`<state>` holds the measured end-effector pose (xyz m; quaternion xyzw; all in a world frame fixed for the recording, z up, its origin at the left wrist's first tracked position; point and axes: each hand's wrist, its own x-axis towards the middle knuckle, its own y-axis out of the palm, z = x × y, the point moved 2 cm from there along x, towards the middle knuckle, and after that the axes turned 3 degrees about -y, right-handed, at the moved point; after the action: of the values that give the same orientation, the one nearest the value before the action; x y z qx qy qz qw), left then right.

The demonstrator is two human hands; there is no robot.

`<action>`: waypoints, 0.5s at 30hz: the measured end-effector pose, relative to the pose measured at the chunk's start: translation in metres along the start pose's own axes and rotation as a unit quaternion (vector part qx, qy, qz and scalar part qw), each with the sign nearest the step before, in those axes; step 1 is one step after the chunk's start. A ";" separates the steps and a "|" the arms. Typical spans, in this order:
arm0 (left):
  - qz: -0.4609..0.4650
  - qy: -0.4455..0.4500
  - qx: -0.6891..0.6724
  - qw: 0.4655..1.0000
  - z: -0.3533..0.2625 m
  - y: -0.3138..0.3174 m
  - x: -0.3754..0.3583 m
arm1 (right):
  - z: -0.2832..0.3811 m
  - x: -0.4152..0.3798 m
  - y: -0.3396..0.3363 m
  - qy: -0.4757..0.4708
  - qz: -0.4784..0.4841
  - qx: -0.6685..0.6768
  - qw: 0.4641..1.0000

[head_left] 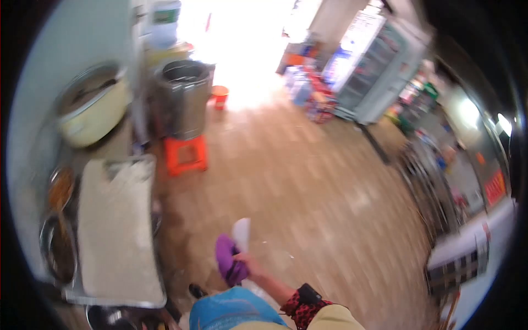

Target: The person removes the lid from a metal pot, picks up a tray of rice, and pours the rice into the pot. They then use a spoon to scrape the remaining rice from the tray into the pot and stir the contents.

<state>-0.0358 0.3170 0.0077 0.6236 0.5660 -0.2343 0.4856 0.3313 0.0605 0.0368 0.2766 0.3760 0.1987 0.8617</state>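
Observation:
My right hand (248,265) is closed on a purple item (226,257), perhaps a cloth, low in the middle of the view. A pale, flat, blade-like piece (241,233) sticks up beside the purple item; blur hides whether my fingers touch it. A red patterned sleeve with a dark band covers my right wrist. Below is a blue apron or bag (234,311) at my front. My left hand cannot be made out. On the left lies a metal tray (160,286) bearing a large pale, floury sheet (115,231).
Bowls (60,190) and a cream pot (96,118) stand left. A tall metal pot (190,102) rests on an orange stool (186,158), near a red bucket (220,97). A glass-door fridge (371,66) and racks (429,181) line the right of the tiled floor (308,192).

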 end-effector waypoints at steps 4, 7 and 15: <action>0.049 0.106 -0.068 0.991 0.009 -0.018 0.007 | 0.030 0.022 -0.019 -0.029 0.036 -0.061 0.997; -0.005 0.102 -0.153 0.983 0.007 -0.033 0.009 | 0.044 0.057 -0.026 -0.097 0.048 -0.075 0.991; 0.030 0.077 -0.226 0.971 -0.015 -0.016 0.009 | 0.122 0.173 0.025 -0.278 0.001 -0.401 0.873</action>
<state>-0.0524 0.3330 0.0011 0.5311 0.6209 -0.0366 0.5754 0.5313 0.1351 0.0279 -0.0483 0.0086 0.2478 0.9676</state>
